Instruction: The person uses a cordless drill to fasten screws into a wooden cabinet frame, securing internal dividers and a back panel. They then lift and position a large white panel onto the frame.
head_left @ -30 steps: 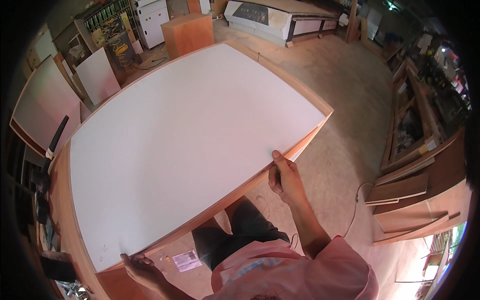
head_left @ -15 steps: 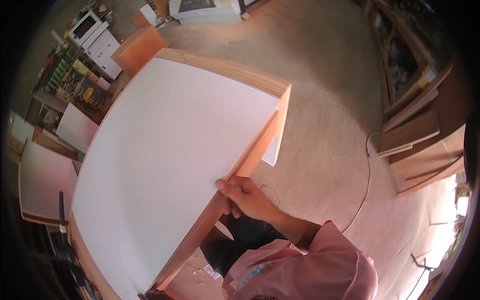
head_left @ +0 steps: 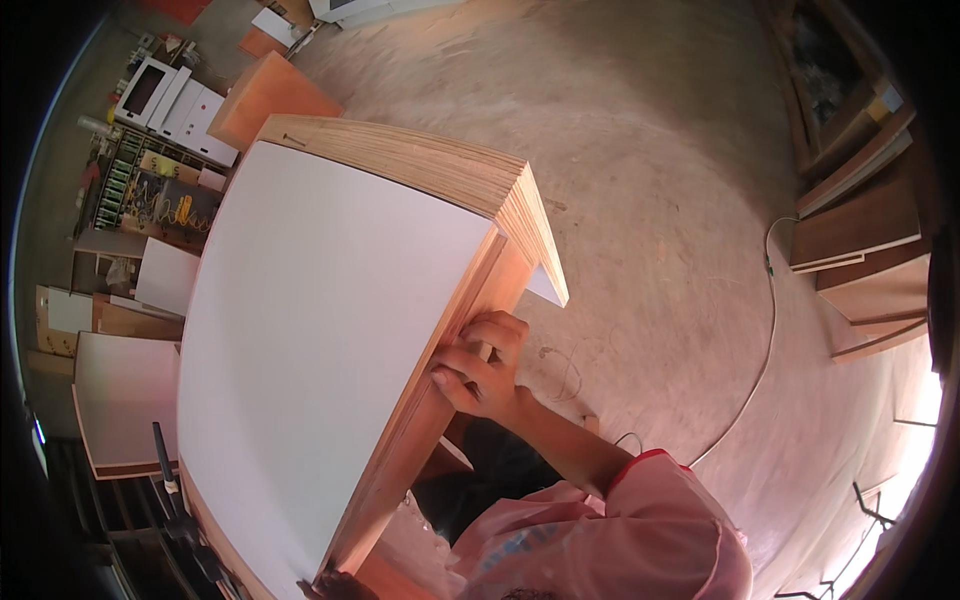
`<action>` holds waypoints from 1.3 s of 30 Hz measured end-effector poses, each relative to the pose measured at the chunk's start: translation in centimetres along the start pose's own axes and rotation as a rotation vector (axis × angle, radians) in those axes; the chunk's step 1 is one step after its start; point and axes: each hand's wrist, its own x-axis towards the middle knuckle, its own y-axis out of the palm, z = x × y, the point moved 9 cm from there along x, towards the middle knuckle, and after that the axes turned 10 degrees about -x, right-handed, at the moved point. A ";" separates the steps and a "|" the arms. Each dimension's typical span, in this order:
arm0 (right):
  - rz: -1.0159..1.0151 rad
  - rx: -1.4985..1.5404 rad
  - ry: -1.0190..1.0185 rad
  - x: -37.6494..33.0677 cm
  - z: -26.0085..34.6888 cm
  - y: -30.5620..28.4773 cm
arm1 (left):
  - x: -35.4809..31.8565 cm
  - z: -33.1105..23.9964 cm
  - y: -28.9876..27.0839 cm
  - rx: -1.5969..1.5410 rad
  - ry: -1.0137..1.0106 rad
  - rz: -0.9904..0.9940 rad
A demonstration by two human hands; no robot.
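A large white-faced panel [head_left: 330, 330] with wooden edges lies before me, its long near edge slanting from lower left to upper right. My right hand [head_left: 483, 365] is closed at the wooden strip [head_left: 400, 445] along that edge, with bent fingers and thumb against it. A small light patch shows between the fingers; I cannot make out what it is. Pale, layered wood [head_left: 400, 155] forms the panel's far end, with a small nail-like mark on top. My left hand [head_left: 340, 586] is at the panel's near corner, dark and mostly cut off, so its fingers are unclear.
A black bar-like tool [head_left: 163, 458] stands along the panel's left side. Beyond lie white boards [head_left: 125, 390] and an orange-brown box [head_left: 270, 100]. A pale cable [head_left: 768, 330] crosses the concrete floor at right, near stacked wooden boards [head_left: 860, 225].
My right hand has moved from a thumb-on-top grip to bent fingers against the edge strip. The view has shifted, showing more of the panel's far end. My left hand stays at the near corner.
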 end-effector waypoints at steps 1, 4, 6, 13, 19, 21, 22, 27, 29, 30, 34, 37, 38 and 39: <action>-0.043 0.010 -0.040 -0.3 -0.4 0.5 | -0.9 0.5 1.2 0.015 0.002 0.022; -0.147 0.025 -0.126 -1.2 -1.3 1.0 | -4.2 2.3 4.3 0.032 -0.073 0.121; -0.130 -0.001 -0.135 -1.4 -1.7 1.3 | -6.1 3.3 5.9 0.027 -0.119 0.173; -0.033 -0.061 -0.118 -1.3 -2.0 1.7 | -6.7 3.7 7.8 0.010 -0.098 0.343; 0.004 -0.083 -0.096 -1.6 -2.5 2.2 | -5.4 4.4 6.3 -0.049 -0.089 0.365; 0.009 -0.080 -0.094 -1.6 -2.7 2.2 | -5.2 4.6 6.2 -0.082 -0.089 0.401; 0.051 -0.077 -0.083 -1.6 -2.9 2.4 | -5.2 4.5 6.3 -0.097 -0.082 0.428; 0.093 -0.133 -0.167 -1.4 -2.1 2.4 | -4.3 4.2 6.8 -0.265 -0.144 0.529; 0.103 -0.148 -0.170 -1.4 -1.8 2.4 | -4.4 3.2 7.8 -0.285 -0.124 0.673; 0.097 -0.140 -0.173 -1.4 -1.7 2.4 | -4.2 2.7 8.0 -0.275 -0.097 0.686; 0.055 -0.063 -0.164 -1.5 -1.9 2.4 | -3.6 -0.2 9.0 -0.310 -0.017 0.738; 0.065 -0.035 -0.161 -1.6 -2.2 2.3 | -3.1 -3.0 10.4 -0.357 0.034 0.768; 0.089 -0.028 -0.160 -1.6 -2.2 2.4 | -2.9 -4.1 11.1 -0.360 0.055 0.787; 0.119 -0.047 -0.162 -1.5 -2.1 2.5 | -2.8 -5.3 11.7 -0.363 0.077 0.816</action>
